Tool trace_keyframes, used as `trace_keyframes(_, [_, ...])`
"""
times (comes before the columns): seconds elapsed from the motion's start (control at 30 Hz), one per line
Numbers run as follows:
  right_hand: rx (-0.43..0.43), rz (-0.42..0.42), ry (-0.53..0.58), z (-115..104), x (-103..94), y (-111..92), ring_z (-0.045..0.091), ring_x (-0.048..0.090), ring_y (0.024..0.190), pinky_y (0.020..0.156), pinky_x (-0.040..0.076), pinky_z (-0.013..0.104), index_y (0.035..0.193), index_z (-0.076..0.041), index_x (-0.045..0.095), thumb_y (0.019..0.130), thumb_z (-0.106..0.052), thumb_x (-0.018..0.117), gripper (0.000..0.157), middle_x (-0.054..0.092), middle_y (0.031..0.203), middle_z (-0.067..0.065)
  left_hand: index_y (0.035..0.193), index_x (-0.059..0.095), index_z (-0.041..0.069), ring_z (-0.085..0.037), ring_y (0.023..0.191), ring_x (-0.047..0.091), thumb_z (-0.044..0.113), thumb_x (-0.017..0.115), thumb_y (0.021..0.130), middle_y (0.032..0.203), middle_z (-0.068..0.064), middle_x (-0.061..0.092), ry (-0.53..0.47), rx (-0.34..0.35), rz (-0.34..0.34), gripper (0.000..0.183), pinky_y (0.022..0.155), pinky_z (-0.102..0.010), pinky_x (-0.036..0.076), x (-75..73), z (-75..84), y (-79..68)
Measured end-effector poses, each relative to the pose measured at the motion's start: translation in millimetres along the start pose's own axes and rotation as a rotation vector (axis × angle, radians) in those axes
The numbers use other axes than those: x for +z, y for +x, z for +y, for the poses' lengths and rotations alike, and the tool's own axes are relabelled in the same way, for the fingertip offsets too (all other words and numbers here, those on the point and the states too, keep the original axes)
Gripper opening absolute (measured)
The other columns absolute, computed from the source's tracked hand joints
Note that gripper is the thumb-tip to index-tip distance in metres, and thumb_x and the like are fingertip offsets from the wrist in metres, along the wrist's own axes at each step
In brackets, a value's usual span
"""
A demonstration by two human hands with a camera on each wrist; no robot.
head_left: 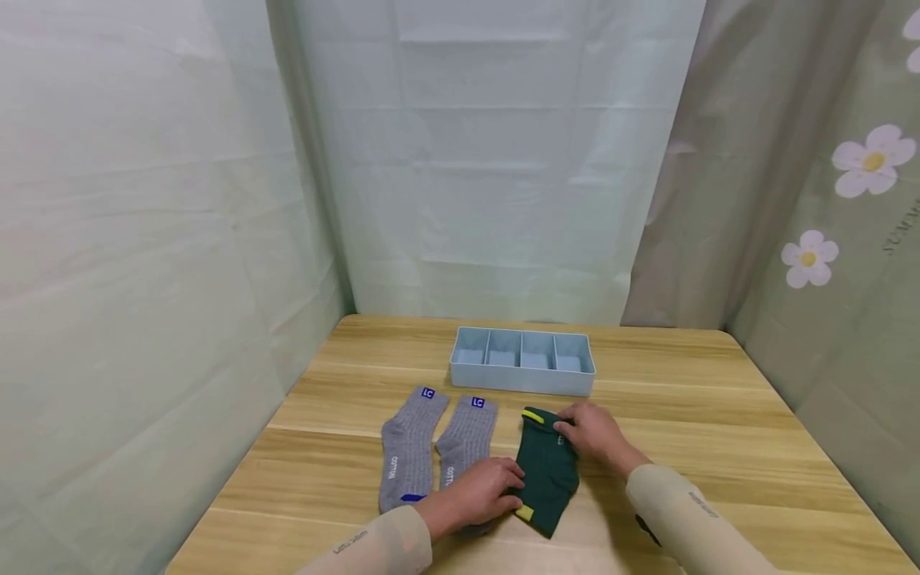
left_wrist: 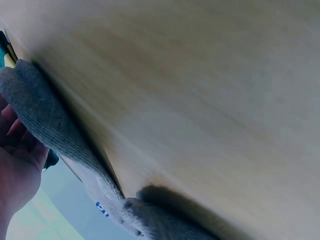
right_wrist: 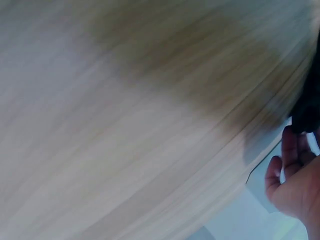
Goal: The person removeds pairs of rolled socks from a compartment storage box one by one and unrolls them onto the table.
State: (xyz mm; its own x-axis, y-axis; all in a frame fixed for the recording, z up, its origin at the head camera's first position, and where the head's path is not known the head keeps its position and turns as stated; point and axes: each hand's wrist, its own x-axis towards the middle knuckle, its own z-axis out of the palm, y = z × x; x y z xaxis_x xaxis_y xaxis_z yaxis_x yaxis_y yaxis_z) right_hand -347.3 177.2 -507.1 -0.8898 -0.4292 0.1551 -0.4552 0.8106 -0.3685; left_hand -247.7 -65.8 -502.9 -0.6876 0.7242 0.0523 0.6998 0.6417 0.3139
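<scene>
A dark green sock (head_left: 548, 467) with yellow patches lies flat on the wooden table, its cuff pointing away from me. My right hand (head_left: 592, 431) touches the right edge of the cuff; in the right wrist view, this hand (right_wrist: 297, 175) has its thumb apart from the loosely bent fingers. The left hand (head_left: 477, 489) reaches over the lower part of a grey sock (head_left: 467, 435), fingertips at the green sock's left edge near the toe. That grey sock's toe is partly hidden under the hand. Farther left lies another grey sock (head_left: 413, 447) with a blue LC label.
A light blue box (head_left: 521, 378) with several compartments stands behind the socks. The wooden table (head_left: 719, 447) extends to both sides. Pale sheets (head_left: 489, 160) hang behind and at the left, a flowered curtain (head_left: 826, 335) at the right.
</scene>
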Motion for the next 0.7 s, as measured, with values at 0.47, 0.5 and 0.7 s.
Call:
trace_keyframes(0.47, [-0.123, 0.274, -0.077, 0, 12.8, 2, 0.026, 0.063, 0.085, 0.072, 0.05, 0.049, 0.094, -0.012, 0.076, 0.081, -0.009, 0.081, 0.014, 0.065, 0.089, 0.003, 0.099, 0.078, 0.012, -0.009, 0.105, 0.061, 0.024, 0.072, 0.092, 0.117, 0.0, 0.065, -0.012, 0.01, 0.043, 0.015, 0.091, -0.021, 0.047, -0.4, -1.3, 4.4])
trace_keyframes(0.5, [-0.155, 0.278, -0.091, 0, 13.2, 1, 0.026, 0.063, 0.085, 0.072, 0.05, 0.05, 0.094, -0.012, 0.077, 0.081, -0.008, 0.079, 0.014, 0.066, 0.09, 0.003, 0.102, 0.077, 0.012, -0.009, 0.108, 0.06, 0.025, 0.072, 0.092, 0.119, 0.0, 0.064, -0.014, 0.002, 0.034, 0.017, 0.092, -0.021, 0.047, -0.4, -1.1, 4.4])
trace_keyframes(0.7, [-0.163, 0.145, -0.13, 6, 10.6, -1, 0.03, 0.063, 0.096, 0.083, 0.049, 0.055, 0.111, -0.009, 0.076, 0.093, -0.022, 0.069, 0.024, 0.067, 0.104, 0.008, 0.118, 0.072, 0.009, -0.011, 0.117, 0.058, 0.028, 0.067, 0.096, 0.129, -0.002, 0.062, -0.012, -0.034, -0.041, 0.029, 0.098, -0.025, 0.047, -4.2, 2.0, 3.5])
